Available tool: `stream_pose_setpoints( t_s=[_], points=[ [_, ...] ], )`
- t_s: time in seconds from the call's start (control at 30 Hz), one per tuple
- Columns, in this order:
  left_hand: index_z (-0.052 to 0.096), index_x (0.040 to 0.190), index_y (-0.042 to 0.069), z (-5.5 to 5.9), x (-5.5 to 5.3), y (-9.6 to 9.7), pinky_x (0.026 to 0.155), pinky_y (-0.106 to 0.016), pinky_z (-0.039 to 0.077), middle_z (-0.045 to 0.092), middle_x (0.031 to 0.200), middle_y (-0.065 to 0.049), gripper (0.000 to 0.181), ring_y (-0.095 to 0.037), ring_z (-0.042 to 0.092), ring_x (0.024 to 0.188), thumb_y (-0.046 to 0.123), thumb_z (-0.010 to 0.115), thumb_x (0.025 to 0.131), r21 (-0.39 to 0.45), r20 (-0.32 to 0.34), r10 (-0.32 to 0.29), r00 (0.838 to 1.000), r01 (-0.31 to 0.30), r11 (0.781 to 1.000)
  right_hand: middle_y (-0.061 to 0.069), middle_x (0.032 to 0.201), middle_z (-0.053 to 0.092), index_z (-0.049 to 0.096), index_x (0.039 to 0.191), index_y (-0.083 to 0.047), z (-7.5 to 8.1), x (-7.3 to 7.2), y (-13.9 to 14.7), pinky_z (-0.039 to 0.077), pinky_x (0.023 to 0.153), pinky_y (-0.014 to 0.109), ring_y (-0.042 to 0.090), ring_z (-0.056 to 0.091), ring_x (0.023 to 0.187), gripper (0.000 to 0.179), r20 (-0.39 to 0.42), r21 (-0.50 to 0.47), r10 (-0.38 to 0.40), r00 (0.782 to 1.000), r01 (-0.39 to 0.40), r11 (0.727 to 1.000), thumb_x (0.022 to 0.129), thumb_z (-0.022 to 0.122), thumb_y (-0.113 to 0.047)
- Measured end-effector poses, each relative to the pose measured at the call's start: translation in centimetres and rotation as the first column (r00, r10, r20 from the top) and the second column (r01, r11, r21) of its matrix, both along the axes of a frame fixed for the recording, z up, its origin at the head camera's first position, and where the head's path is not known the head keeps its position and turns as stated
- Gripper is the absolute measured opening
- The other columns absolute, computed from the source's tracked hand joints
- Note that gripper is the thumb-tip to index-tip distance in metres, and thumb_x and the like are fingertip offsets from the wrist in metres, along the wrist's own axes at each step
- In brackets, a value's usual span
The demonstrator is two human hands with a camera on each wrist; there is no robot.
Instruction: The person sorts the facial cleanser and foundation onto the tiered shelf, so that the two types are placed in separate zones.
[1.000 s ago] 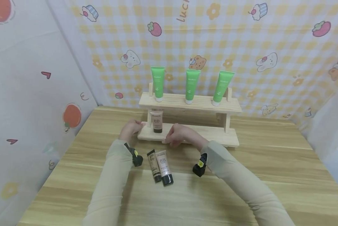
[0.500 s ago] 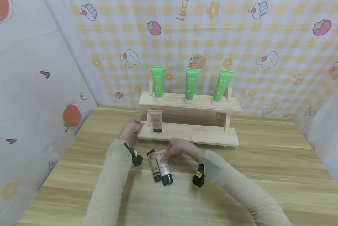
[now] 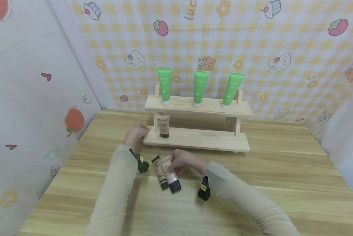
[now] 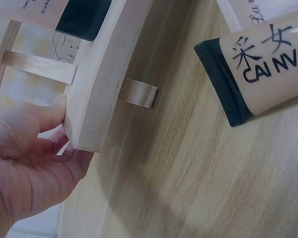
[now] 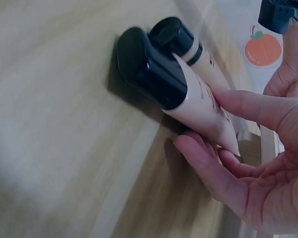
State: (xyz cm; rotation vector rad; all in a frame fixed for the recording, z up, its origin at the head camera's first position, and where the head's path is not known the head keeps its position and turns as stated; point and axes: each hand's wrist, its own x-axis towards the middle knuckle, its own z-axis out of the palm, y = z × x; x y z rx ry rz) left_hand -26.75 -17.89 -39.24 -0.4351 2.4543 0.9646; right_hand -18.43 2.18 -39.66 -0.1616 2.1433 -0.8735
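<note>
My left hand (image 3: pixel 137 132) grips the left end of the lower board of a wooden two-tier shelf (image 3: pixel 217 140). In the left wrist view the thumb is on top and the fingers curl below the edge. My right hand (image 3: pixel 184 160) pinches a pink BB cream tube (image 3: pixel 172 177) with a black cap, lying on the table. The right wrist view has the thumb on that tube's (image 5: pixel 201 109) face and fingers at its side. Against it lies a beige tube (image 3: pixel 159 172) with black ends, lettered CAI NV in the left wrist view.
Another BB cream tube (image 3: pixel 163 126) stands cap-down at the left of the lower board. Three green tubes, left (image 3: pixel 165 85), middle (image 3: pixel 200 88) and right (image 3: pixel 233 89), stand on the upper board. A checked cloth (image 3: pixel 176 46) hangs behind the wood-grain table (image 3: pixel 282 167).
My right hand has left the lower board's front edge, come down toward me and taken hold of the lying BB cream tube. My left hand stays on the shelf's end.
</note>
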Motion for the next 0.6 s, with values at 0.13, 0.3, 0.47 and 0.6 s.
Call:
stream_pose_setpoints(
  t_s=[0.13,0.3,0.47,0.6],
  points=[
    [0.039,0.134,0.002,0.5,0.4,0.3,0.11,-0.048,0.024,0.037,0.141,-0.02,0.05,-0.038,0.033,0.131,0.034,0.041,0.096,0.016,0.005,0.007,1.0,-0.007,1.0,0.013,0.076,0.068,0.062,0.086,0.002,-0.1,0.1,-0.3,0.056,0.058,0.029,0.02,0.066,0.063,0.019,0.04,-0.039,-0.001,0.999,0.002,0.999,0.073,0.072,-0.006],
    [0.037,0.135,0.001,1.2,1.0,0.3,0.11,-0.048,0.024,0.035,0.141,-0.022,0.051,-0.038,0.032,0.131,0.034,0.04,0.096,0.03,-0.002,-0.005,1.0,0.006,1.0,0.013,0.077,0.066,0.058,0.089,0.003,-0.1,-0.1,0.1,0.056,0.057,0.029,0.021,0.065,0.063,0.024,0.038,-0.054,-0.011,0.999,0.013,0.998,0.072,0.073,-0.005],
    [0.038,0.134,0.0,1.0,0.9,0.3,0.11,-0.047,0.025,0.037,0.14,-0.022,0.051,-0.039,0.033,0.13,0.033,0.04,0.096,0.024,-0.015,-0.009,1.0,0.009,1.0,0.012,0.078,0.065,0.057,0.087,0.001,0.1,-0.5,0.9,0.056,0.057,0.028,0.02,0.065,0.063,0.025,0.02,-0.041,0.003,1.0,-0.002,0.999,0.072,0.074,-0.008],
    [0.04,0.133,0.0,1.0,1.2,0.2,0.109,-0.047,0.026,0.038,0.139,-0.022,0.049,-0.038,0.035,0.129,0.033,0.04,0.096,0.017,-0.025,-0.015,1.0,0.016,1.0,0.012,0.081,0.066,0.058,0.089,0.001,0.8,-0.8,1.8,0.056,0.059,0.027,0.019,0.065,0.065,0.026,0.018,-0.06,0.01,1.0,-0.009,0.998,0.072,0.074,-0.01]
  ],
)
